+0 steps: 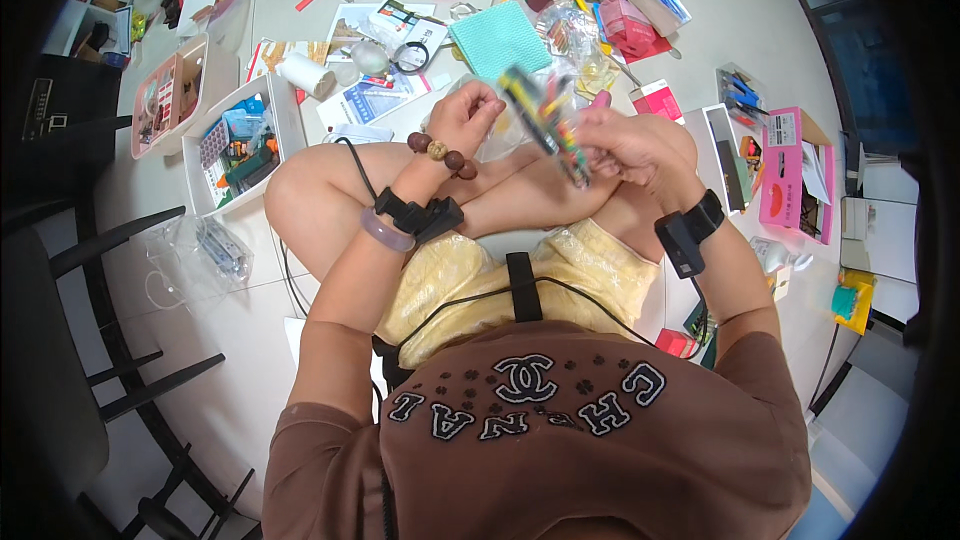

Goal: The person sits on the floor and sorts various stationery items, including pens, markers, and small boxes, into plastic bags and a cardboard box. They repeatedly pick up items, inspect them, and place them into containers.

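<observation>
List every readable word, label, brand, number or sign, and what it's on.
Wording isn't copied out; text locations only:
Brown shirt: large pale-edged letters and an emblem, legible.
Pink box: white label, print too small.
White printed sheet: too small.
Black cabinet: pale marks, too small.
Multicoloured item in the right hand: too blurred to tell.

Mint green on the square textured cloth (497,40), dimpled in a fine all-over pattern! Just nearer the person than that cloth, yellow, black, green and red streak together on the slim, blurred packet (540,120). Right of the cloth, pink on the crumpled plastic bag (628,30); farther right, hot pink on the open cardboard box (775,180). Well below the cloth, pale yellow shorts (430,290), faintly patterned, then a brown short-sleeved shirt (590,470) sporting dark clovers and white-edged black lettering!
</observation>
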The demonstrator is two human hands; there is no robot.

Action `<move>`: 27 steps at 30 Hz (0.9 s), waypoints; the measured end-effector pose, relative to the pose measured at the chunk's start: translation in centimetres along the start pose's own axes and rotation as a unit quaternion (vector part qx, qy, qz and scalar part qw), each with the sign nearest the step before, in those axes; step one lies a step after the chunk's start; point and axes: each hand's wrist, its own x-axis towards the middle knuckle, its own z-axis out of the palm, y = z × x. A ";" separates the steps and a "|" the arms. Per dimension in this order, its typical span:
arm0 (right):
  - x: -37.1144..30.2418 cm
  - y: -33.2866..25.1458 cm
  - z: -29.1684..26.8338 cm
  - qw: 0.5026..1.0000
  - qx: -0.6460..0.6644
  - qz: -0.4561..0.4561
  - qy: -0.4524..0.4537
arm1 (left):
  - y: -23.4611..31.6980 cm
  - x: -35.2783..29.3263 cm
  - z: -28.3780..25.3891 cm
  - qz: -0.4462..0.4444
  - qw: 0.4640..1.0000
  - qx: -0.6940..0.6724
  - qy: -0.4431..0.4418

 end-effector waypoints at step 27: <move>16.2 5.1 3.9 0.899 0.262 -0.182 0.300 | 3.3 -1.1 2.3 0.214 0.910 0.354 0.038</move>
